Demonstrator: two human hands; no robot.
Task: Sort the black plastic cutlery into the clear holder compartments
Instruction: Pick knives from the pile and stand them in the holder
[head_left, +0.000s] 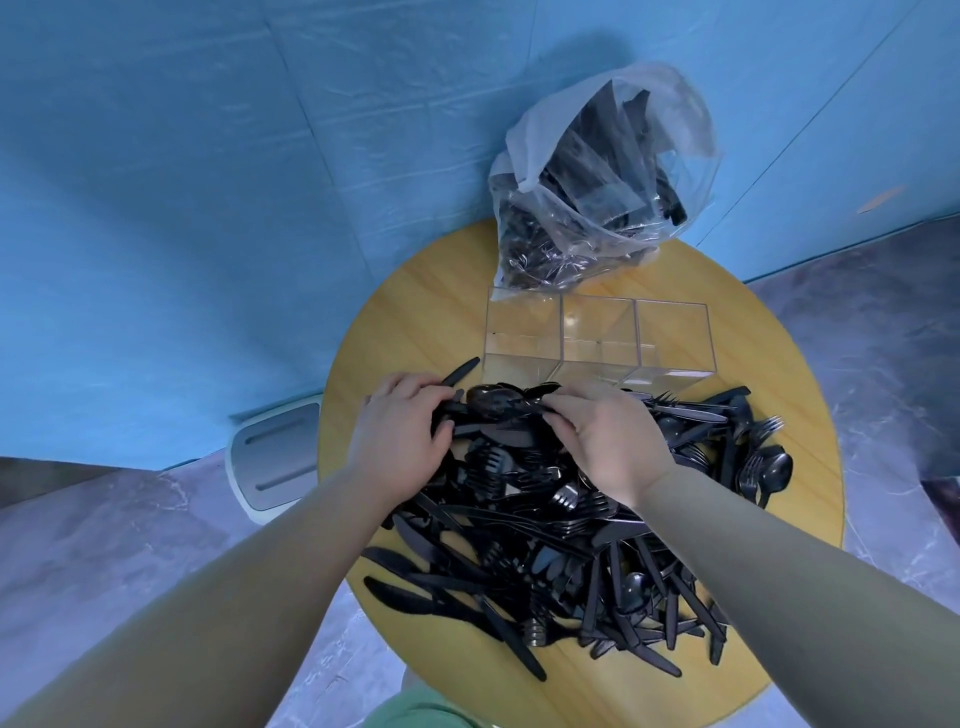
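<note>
Left hand (402, 434) is curled round a bunch of spoons (493, 402) at the far edge of the pile (561, 519). Right hand (605, 434) pinches the same bunch from the other side. I'd square the handles up first, then drop them bowls-up into one compartment of the holder (597, 338), just behind and looking empty.

Round wooden table (405, 322), light yellow grain. A large loose pile of black plastic cutlery (561, 525), knives, forks and spoons mixed, covers its near and right portions. A clear holder (597, 338) with three compartments stands behind the pile. A clear plastic bag (597, 182) containing more black cutlery sits at the far edge, touching the holder.
</note>
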